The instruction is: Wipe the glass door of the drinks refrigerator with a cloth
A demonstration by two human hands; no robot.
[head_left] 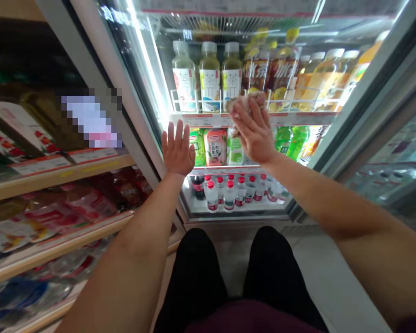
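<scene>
My left hand lies flat and open against the glass door of a drinks fridge, fingers stretched upward. My right hand presses a crumpled pale cloth against the same glass, a little higher and to the right. Behind the glass stand green tea bottles on an upper shelf, brown and orange drinks to their right, a pink carton-like bottle in the middle row, and small red-capped water bottles at the bottom.
Open wooden shelves with packaged snacks run along the left. A second fridge door stands at the right. My dark-trousered legs are below, over a pale tiled floor.
</scene>
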